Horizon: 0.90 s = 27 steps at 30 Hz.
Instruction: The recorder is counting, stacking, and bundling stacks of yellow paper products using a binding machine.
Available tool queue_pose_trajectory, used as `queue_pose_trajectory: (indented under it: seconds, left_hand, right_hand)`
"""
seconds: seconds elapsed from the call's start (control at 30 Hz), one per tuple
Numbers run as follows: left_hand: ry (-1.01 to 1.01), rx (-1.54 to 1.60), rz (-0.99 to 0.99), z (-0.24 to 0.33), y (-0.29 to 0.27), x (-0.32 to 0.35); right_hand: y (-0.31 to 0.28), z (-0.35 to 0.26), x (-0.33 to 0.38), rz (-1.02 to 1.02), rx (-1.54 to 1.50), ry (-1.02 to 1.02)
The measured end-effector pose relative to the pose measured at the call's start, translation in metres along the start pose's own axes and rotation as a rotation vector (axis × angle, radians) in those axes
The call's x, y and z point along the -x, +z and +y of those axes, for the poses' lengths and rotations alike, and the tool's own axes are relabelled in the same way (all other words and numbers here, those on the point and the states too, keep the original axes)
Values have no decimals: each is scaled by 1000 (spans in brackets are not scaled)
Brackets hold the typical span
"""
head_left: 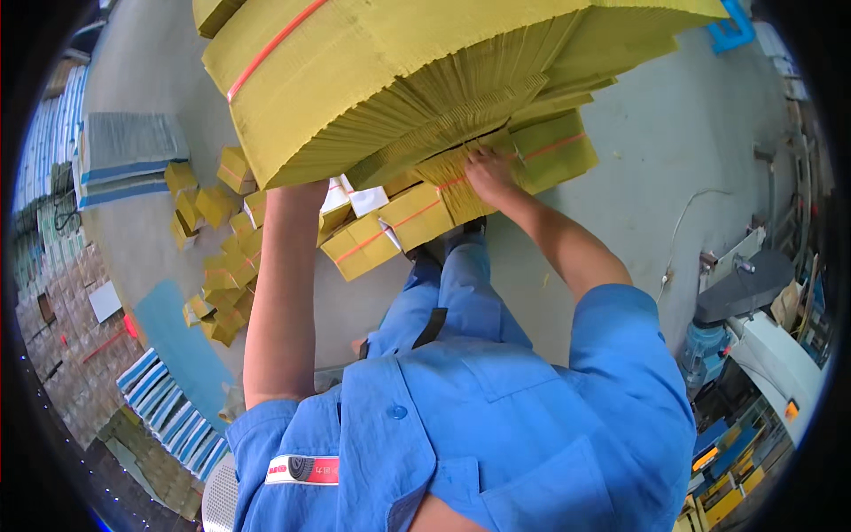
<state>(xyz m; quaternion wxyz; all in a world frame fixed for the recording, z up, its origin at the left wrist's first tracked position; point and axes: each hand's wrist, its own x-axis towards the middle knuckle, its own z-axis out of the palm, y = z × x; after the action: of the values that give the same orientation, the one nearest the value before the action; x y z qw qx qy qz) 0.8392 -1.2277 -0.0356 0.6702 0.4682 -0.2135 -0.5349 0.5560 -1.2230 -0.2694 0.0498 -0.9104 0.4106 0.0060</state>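
Observation:
A tall stack of yellow paper sheets [399,80] fills the top of the view, its fanned edges facing me and a red strap [275,49] across its left side. My left hand [301,193] is at the stack's lower left corner, its fingers hidden behind the sheets. Below the stack, bundles of the same yellow sheets [394,235] lie in a row, bound with orange-red straps. My right hand [489,177] is on this row, with its fingers bent against the sheet edges near a strap. White paper [365,199] shows between the bundles.
Smaller yellow bundles [230,275] lie scattered on the grey floor to the left. Blue-and-white stacks [133,160] stand beyond them. At the right are a machine with a grey cover [745,288] and a cable [678,230]. A blue frame part [731,31] shows at top right.

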Motion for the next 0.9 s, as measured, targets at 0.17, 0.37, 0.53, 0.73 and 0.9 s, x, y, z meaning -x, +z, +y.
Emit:
queue_pose_trajectory:
  seconds: [0.17, 0.37, 0.53, 0.73, 0.9]
  left_hand:
    - [107, 47, -116, -3, 10, -8]
    - [-10, -12, -88, -4, 17, -2]
    - [-73, 71, -160, -14, 6, -13]
    - [123, -81, -75, -8, -3, -26]
    - [431, -391, -25, 24, 6, -28]
  right_hand:
    - [-3, -2, 25, -442, -346, 127]
    - [-103, 16, 82, -307, -517, 88]
    - [-295, 29, 134, -31, -842, 381]
    - [-518, 32, 123, 403, -816, 299]
    - [-609, 59, 35, 566, -729, -20]
